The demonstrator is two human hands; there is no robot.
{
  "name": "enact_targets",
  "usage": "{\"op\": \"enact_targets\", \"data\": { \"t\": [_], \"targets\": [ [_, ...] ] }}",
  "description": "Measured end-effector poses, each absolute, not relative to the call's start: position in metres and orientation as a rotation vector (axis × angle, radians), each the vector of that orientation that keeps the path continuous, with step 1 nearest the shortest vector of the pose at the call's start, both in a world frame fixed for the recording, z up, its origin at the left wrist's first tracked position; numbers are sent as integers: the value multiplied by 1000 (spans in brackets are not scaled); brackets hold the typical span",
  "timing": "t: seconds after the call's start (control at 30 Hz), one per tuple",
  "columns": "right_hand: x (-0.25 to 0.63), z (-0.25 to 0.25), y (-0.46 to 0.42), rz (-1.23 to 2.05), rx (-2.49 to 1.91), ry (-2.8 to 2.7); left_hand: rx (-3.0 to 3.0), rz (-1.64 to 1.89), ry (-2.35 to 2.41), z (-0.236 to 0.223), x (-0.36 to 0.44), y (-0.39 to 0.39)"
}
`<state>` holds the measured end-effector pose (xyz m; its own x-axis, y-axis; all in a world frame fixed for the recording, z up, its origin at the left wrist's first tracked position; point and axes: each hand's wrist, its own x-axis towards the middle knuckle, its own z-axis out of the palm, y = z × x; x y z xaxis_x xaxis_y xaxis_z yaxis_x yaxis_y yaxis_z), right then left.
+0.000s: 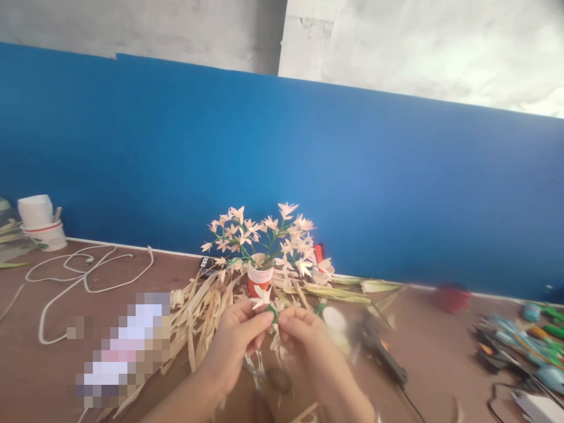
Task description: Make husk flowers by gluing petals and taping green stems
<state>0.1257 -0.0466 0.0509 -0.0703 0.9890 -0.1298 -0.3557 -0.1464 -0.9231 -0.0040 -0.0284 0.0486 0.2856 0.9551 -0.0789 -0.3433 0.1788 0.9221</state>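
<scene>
My left hand (238, 335) is closed in a pinch on a small pale flower (261, 298) with pointed petals. Just below the petals, my right hand (304, 329) pinches the green-wrapped stem; the two sets of fingertips nearly meet. Behind them stands a red-and-white paper cup (259, 277) holding branching green stems with several similar flowers (244, 236). Dry pale husk strips (200, 311) spread around the cup. Partly hidden between my forearms lie scissors (255, 373). Beyond my right hand is a blurred white roll-like object (335, 320).
A black glue gun (383, 352) with a cord lies to the right. Farther right are a dark red round object (453, 298) and blue and green items (537, 335). On the left are a white cable (83, 271), stacked cups (43, 226) and a pixelated patch. A blue panel (282, 147) backs the brown table.
</scene>
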Motion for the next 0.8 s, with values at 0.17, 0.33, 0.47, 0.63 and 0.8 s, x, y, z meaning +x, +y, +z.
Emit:
{"op": "enact_targets", "data": {
  "t": [0.17,0.33,0.47,0.63,0.8],
  "targets": [
    [122,54,-48,1244,-1120,-983,915,1080,805,51,-1,-30],
    [117,50,-52,776,-1287,-1237,885,1108,862,53,1,-33],
    [117,47,-55,431,-1369,-1418,933,1120,901,49,4,-34],
    [119,48,-56,197,-1380,-1551,938,1163,909,43,5,-35],
    [117,45,-56,158,-1372,-1599,852,1178,921,43,7,-38]
  ]
}}
